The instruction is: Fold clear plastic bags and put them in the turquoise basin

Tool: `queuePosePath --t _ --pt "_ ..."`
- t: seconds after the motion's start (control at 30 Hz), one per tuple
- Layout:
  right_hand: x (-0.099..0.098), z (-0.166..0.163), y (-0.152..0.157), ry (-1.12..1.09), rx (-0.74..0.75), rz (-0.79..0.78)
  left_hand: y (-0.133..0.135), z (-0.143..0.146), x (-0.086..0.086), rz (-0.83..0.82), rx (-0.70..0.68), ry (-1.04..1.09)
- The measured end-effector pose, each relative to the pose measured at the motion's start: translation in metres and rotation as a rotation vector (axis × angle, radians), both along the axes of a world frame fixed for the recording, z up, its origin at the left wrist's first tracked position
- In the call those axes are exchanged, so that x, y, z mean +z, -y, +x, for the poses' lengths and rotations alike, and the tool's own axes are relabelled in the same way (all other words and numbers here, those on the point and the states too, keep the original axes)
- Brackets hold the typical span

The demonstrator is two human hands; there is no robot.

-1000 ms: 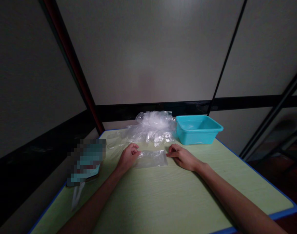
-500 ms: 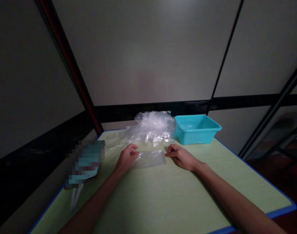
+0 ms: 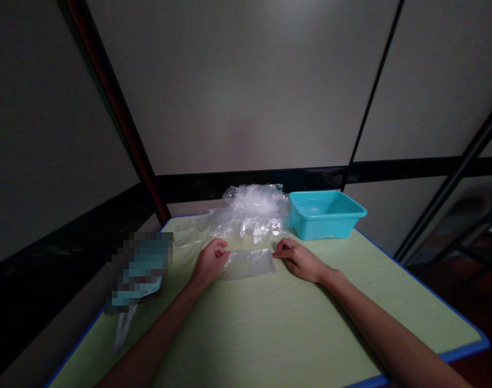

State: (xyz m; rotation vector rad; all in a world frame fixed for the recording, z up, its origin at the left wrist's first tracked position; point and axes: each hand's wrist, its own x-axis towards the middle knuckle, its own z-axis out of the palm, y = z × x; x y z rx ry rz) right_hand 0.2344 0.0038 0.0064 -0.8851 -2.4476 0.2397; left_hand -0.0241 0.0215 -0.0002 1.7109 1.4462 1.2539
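A small clear plastic bag (image 3: 249,263) lies flat on the pale green table (image 3: 278,328), stretched between my two hands. My left hand (image 3: 208,262) pinches its left end with curled fingers. My right hand (image 3: 297,257) pinches its right end, thumb and fingers pressed together. Just behind the bag sits a crumpled heap of clear plastic bags (image 3: 249,211).
A turquoise plastic tub (image 3: 325,213) stands at the table's far right. A blurred-out teal object (image 3: 140,272) rests at the left edge, with a pale strip hanging below it. Grey partition walls close in behind and to the left. The table has a blue rim.
Both hands and the bag stay almost still; only the view has shifted slightly.
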Motion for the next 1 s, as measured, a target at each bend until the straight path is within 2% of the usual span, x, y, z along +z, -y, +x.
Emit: queuePosePath --t 0.3,0.53,0.8,1.0 --pt "0.0019 -0.0005 0.0013 0.015 -0.019 -0.003 -0.0019 -0.0016 -0.0028 0.004 -0.001 -0.01" --pt "0.0078 -0.0011 0.0052 0.075 -0.065 0.082 -0.0011 -0.0006 -0.0004 0.007 -0.015 -0.029" --pt "0.0053 0.0009 0.0031 0.144 -0.047 0.06 -0.0027 -0.001 -0.0045 0.033 -0.008 -0.086" --pt "0.0072 0.0006 0.0022 0.085 0.008 0.05 -0.0032 -0.0028 -0.0035 0.106 0.09 -0.183"
